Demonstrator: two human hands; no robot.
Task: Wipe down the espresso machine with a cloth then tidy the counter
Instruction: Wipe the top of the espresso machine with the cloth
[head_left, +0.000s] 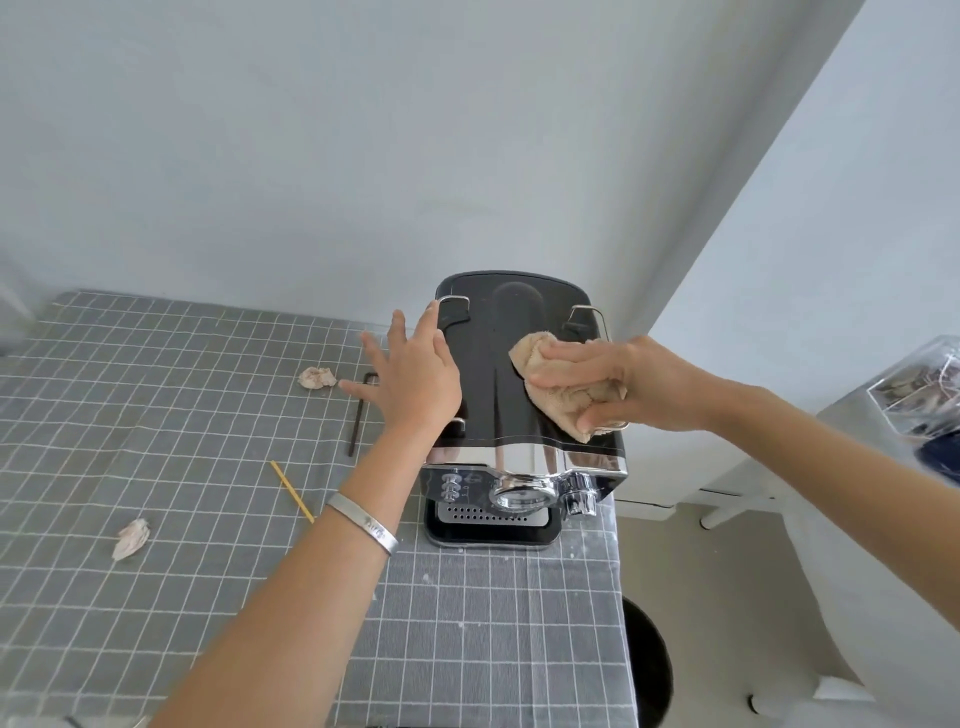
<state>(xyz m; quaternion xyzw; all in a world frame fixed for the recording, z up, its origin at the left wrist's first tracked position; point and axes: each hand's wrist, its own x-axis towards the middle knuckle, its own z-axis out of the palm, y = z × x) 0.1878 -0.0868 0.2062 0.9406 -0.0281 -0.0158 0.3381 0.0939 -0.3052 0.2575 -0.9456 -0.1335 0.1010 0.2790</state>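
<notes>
A black and chrome espresso machine (498, 364) stands at the right end of the counter, against the wall. My right hand (631, 382) presses a bunched beige cloth (553, 387) onto the right part of its black top. My left hand (410, 371) lies flat with spread fingers against the machine's upper left edge and holds nothing. A silver bracelet sits on my left wrist.
The counter wears a grey checked cloth (156, 415). On it lie two crumpled paper scraps (316, 377) (131, 538), a dark hex key (358, 415) and a thin yellow stick (292, 491). A black bin (652, 675) stands on the floor right of the counter, and a clear box (919, 384) sits far right.
</notes>
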